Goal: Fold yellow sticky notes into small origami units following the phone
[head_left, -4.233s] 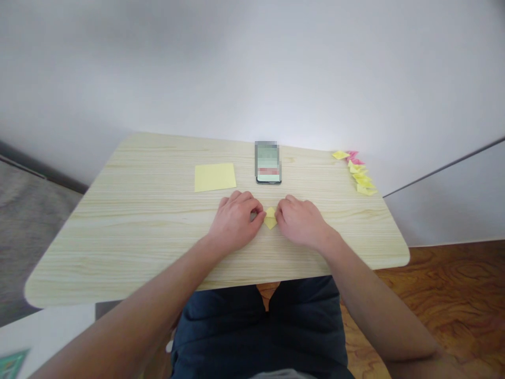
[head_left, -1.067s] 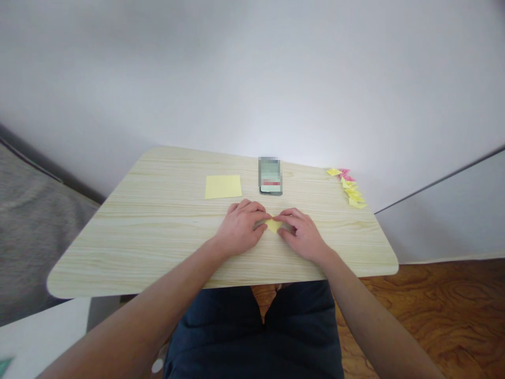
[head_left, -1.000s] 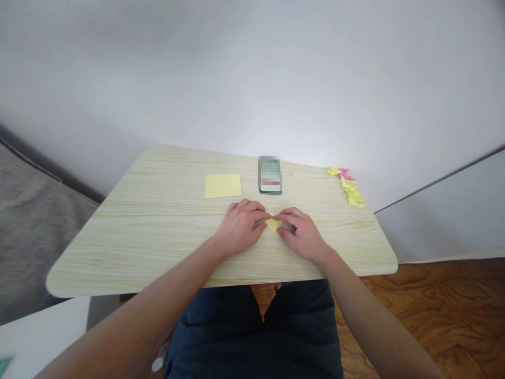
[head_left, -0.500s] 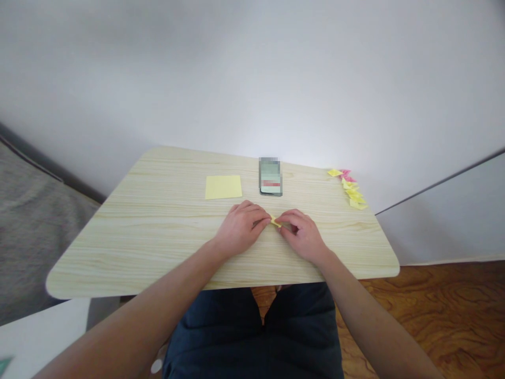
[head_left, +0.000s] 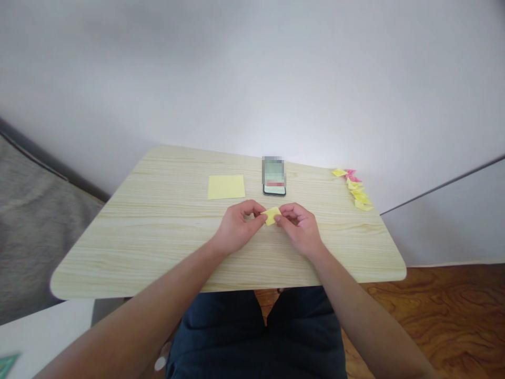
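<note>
A small folded piece of yellow paper (head_left: 271,215) is held just above the table between my two hands. My left hand (head_left: 239,226) pinches its left side between thumb and fingers. On the opposite side, my right hand (head_left: 300,227) is closed on the paper's right edge, with the thumb in front. The fingertips hide both ends of the paper. Behind my left hand lies a flat yellow paper sheet (head_left: 226,187). Beyond the folded paper, a phone (head_left: 274,190) rests on the table with its screen lit and blurred.
Several folded yellow papers (head_left: 358,196) and a pink folded paper (head_left: 351,175) lie in a row near the right edge of the pale wooden table (head_left: 130,226). A white wall (head_left: 252,84) stands behind. Grey fabric (head_left: 35,231) is at the left.
The folded paper has turned from a narrow edge to a wider flat face, and my fingers have shifted around it. The whole view has moved slightly.
</note>
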A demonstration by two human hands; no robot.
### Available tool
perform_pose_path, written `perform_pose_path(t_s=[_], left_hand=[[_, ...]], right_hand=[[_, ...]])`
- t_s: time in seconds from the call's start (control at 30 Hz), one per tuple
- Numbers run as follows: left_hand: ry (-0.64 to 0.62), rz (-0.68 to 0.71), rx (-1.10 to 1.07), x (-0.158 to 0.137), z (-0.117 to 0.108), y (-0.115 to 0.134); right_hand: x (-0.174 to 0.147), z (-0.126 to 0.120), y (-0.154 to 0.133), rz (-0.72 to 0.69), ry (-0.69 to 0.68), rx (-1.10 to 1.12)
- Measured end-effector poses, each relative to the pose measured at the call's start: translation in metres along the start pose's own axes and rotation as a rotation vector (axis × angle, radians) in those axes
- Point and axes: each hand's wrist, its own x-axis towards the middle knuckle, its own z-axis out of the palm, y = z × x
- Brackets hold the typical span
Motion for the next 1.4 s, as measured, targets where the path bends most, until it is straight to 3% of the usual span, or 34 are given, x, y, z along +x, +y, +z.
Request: perform_pose_path(t_s=[0.23, 0.47, 0.93, 1.4], left_hand=[[-0.024, -0.05, -0.318, -0.0002, 0.0029, 0.0022], [-0.036, -0.035, -0.424, 0.0, 0.0024, 0.006], [-0.103, -0.03, -0.592, 0.0002, 0.0016, -0.0011], [-0.102, 0.059, -0.293, -0.0037, -0.0013, 0.0026]], right_hand=[[0.0005, 0.0023, -0.0019, 0.026, 0.003, 0.193], [0.0002, 0.0028, -0.0009, 0.027, 0.049, 0.272], [0.0005, -0.0042, 0.0039, 0.039, 0.013, 0.303], [-0.0023, 0.0002, 0.0052, 0.012, 0.033, 0.285]])
